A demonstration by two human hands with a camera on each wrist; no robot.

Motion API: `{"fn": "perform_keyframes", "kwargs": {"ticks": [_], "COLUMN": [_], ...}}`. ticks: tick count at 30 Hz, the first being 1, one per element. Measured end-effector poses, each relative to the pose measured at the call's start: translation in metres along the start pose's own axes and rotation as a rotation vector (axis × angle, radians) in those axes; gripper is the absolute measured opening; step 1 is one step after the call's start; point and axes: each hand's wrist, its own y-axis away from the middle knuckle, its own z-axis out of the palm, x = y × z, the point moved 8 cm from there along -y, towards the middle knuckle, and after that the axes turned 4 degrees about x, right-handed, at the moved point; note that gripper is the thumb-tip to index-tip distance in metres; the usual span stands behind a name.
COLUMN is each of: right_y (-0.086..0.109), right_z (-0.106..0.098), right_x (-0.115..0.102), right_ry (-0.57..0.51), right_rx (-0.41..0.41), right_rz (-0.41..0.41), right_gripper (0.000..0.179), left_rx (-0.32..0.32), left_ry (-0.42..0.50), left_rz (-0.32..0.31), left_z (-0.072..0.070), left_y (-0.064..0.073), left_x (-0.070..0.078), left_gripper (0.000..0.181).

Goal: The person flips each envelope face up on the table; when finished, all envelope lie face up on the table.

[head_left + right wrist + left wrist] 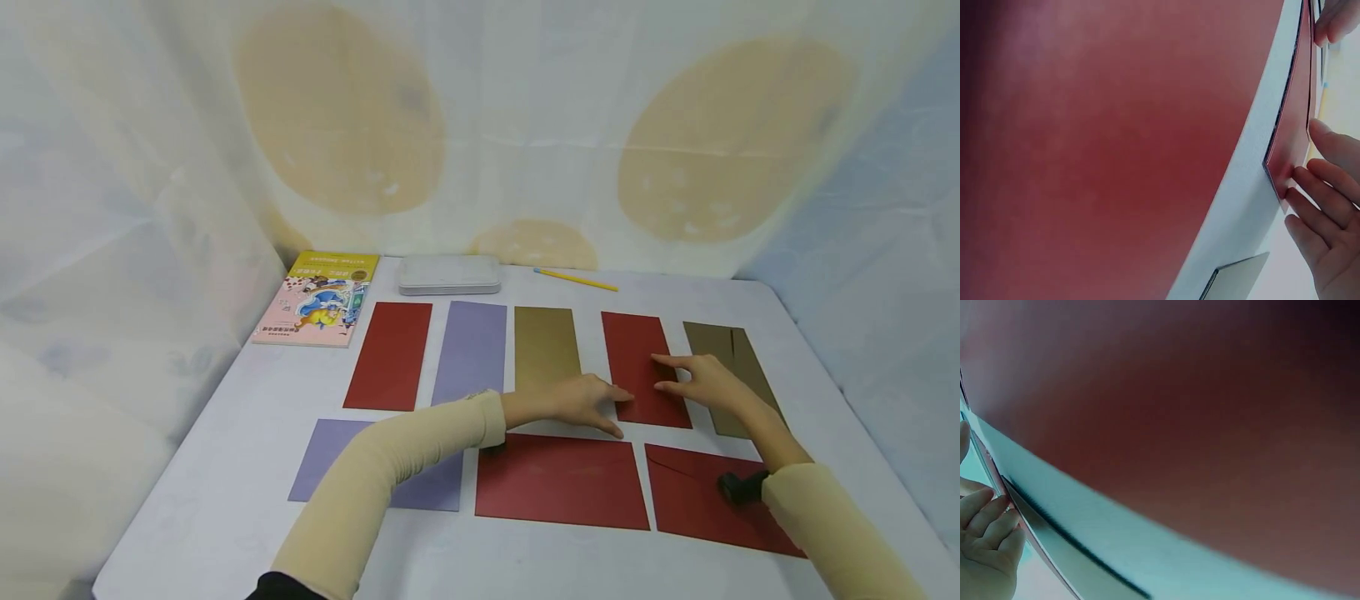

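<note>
An upright red envelope (633,358) lies flat in the back row, between my two hands. My left hand (576,402) reaches across with its fingers extended, the tips on this envelope's left edge. On its right part rest the fingertips of my right hand (707,383), thumb and forefinger spread. The right wrist view has the right hand (1329,212) with loosely straight fingers against the red envelope (1292,147). At the left rim of the left wrist view, the left hand (988,550) shows partly, fingers slightly bent.
Another red envelope (388,354), a purple one (471,346) and a gold one (546,346) lie leftward; an olive one (720,346) lies right. Nearer are purple (427,487) and red envelopes (562,483). Behind are a book (322,300), a pale case (450,275) and a pencil (576,279).
</note>
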Motion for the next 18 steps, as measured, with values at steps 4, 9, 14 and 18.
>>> {"fn": "perform_keyframes", "kwargs": {"ticks": [4,9,14,18], "right_y": [-0.001,-0.007,-0.016,-0.028], "right_z": [-0.001,-0.004,-0.005,-0.002], "right_x": [0.0,-0.006,-0.012,-0.018], "right_ry": [-0.018,-0.045,-0.047,-0.078], "right_rx": [0.003,0.024,0.04,0.052], "right_rz": [0.009,0.021,0.022,0.017], "right_gripper": [0.058,0.061,0.064,0.064], "left_rx": [0.048,0.153,0.231,0.26], "left_ry": [0.033,0.12,0.178,0.211], "left_rz": [0.033,0.106,0.111,0.057], "left_z": [-0.005,-0.016,-0.026,-0.028], "left_y": [0.007,0.025,0.048,0.067], "left_x": [0.003,0.005,0.002,-0.008], "left_gripper": [0.065,0.069,0.071,0.071]}}
